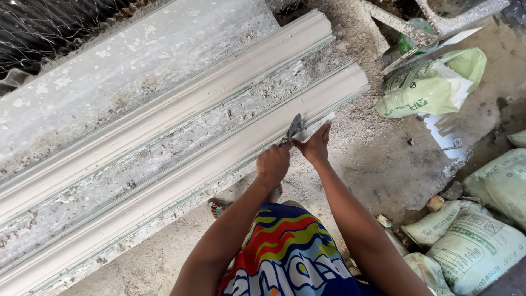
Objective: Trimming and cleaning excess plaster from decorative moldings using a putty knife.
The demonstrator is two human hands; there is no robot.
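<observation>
My left hand is closed around the handle of a small metal scraper, whose blade rests against the lower edge of a long pale plaster moulding. My right hand sits just right of the blade, fingers spread and pressed on the moulding's edge near its end. A second moulding lies parallel above it on the long grey casting bench.
A crumpled green and white sack lies at the upper right on the dusty floor. Several filled sacks are piled at the lower right. My sandalled foot stands by the bench. Rubble and small stones litter the ground.
</observation>
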